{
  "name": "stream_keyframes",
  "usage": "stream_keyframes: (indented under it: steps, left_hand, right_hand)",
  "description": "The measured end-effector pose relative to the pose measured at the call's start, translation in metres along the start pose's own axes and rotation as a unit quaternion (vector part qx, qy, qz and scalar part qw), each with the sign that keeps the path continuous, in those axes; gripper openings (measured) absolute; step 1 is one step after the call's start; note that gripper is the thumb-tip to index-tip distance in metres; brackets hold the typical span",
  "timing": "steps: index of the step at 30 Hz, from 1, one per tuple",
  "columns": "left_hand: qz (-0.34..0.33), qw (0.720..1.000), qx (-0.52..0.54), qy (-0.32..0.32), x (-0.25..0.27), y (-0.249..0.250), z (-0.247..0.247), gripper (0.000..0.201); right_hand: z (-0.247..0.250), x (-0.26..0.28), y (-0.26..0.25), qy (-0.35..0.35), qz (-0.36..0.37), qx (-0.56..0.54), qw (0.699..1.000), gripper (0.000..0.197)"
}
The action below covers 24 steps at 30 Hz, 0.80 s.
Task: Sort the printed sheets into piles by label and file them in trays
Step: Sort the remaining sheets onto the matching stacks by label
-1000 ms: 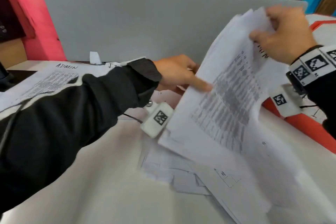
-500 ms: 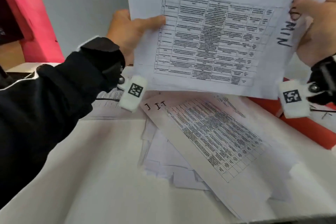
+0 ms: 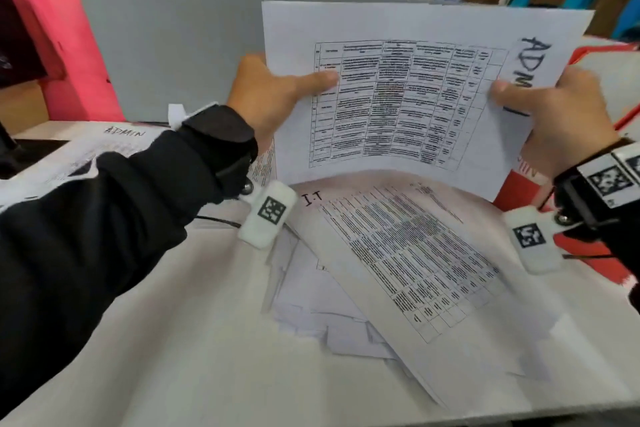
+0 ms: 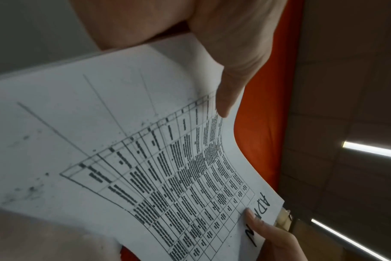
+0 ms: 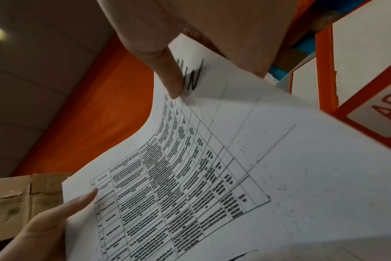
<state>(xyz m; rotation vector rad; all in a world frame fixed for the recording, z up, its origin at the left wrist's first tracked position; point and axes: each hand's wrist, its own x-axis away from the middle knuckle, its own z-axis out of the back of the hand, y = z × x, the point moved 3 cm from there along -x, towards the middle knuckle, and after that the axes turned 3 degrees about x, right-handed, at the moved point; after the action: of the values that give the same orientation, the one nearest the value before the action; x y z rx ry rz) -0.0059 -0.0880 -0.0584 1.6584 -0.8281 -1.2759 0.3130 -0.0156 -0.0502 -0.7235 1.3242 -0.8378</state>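
A printed sheet marked ADMIN (image 3: 398, 80) is held upright in the air over the table. My left hand (image 3: 273, 90) pinches its left edge, thumb across the table print. My right hand (image 3: 554, 114) pinches its right edge, thumb on the handwritten label. The left wrist view shows the same ADMIN sheet (image 4: 145, 159) bowing under my left thumb (image 4: 225, 98). In the right wrist view the sheet (image 5: 234, 167) curves below my right thumb (image 5: 170, 77). Below lies a loose heap of sheets (image 3: 398, 270), the top one marked IT. An ADMIN pile (image 3: 114, 142) lies at the left.
A grey divider panel (image 3: 173, 45) stands along the back of the white table (image 3: 156, 340). A red tray (image 3: 595, 55) with a white label sits at the right, behind my right hand. A dark object (image 3: 20, 149) rests at the far left edge.
The sheet was peeled off the heap by my right hand, then my left hand took its left edge. Both hands now hold it flatter and a little lower, label readable.
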Motion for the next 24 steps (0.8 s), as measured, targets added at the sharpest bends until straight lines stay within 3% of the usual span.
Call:
stream_keyframes:
  steps: [2,6,8,10,12,14,16,17,18,21,22,24]
  left_hand:
    - [0.007,1.0,-0.014,0.002,0.002,-0.005,0.002,0.043]
    - [0.052,0.994,-0.099,-0.003,0.018,-0.047,0.016,0.043]
    - [0.047,0.986,-0.157,-0.006,0.018,-0.055,0.023,0.047]
    - [0.015,0.961,-0.275,0.03,0.009,-0.04,0.028,0.069]
    - [-0.057,0.91,-0.402,0.089,-0.002,-0.01,0.026,0.107]
    - [-0.16,0.835,-0.513,0.114,-0.004,0.03,0.013,0.122]
    - [-0.229,0.729,-0.631,0.133,-0.001,0.068,-0.004,0.109]
    - [-0.226,0.694,-0.671,0.129,-0.003,0.084,-0.011,0.094]
    - [-0.201,0.681,-0.696,0.107,-0.007,0.097,-0.016,0.079]
    - [-0.161,0.684,-0.712,-0.01,-0.024,0.114,-0.02,0.066]
    - [-0.176,0.696,-0.695,-0.042,-0.027,0.116,-0.018,0.066]
    - [-0.16,0.732,-0.658,-0.077,-0.028,0.116,-0.012,0.06]
  right_hand:
    - [-0.001,0.002,0.008,-0.012,-0.019,-0.018,1.0,0.041]
    - [0.001,0.017,0.06,-0.073,-0.107,0.021,0.991,0.079]
    - [0.003,0.018,0.067,-0.069,-0.101,0.044,0.992,0.061]
    - [0.003,0.014,0.053,-0.05,-0.069,0.069,0.994,0.048]
    - [-0.002,0.01,0.025,-0.041,-0.033,0.081,0.995,0.045]
    - [-0.008,0.005,0.001,-0.049,0.013,0.105,0.993,0.038]
    - [-0.01,-0.012,-0.014,-0.071,0.044,0.137,0.987,0.036]
    - [-0.01,-0.021,-0.022,-0.074,0.035,0.134,0.988,0.032]
    - [-0.012,-0.024,-0.029,-0.083,0.019,0.146,0.986,0.026]
    - [-0.004,-0.045,-0.024,-0.097,0.02,0.14,0.985,0.061]
    - [-0.004,-0.05,-0.028,-0.097,0.035,0.131,0.986,0.064]
    - [-0.022,-0.036,-0.053,-0.106,0.067,0.139,0.982,0.046]
